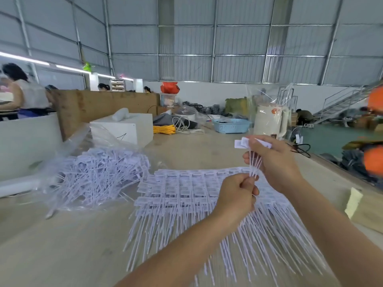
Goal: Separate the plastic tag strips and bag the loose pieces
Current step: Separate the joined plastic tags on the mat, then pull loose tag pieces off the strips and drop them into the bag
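**Both hands on one tag bunch, above the sheets**

I see the right hand gripping a small bunch of tags by their stems, heads up. The left hand pinches the stem ends below. Joined tag sheets lie directly beneath; the bag of loose tags sits left of the sheets.
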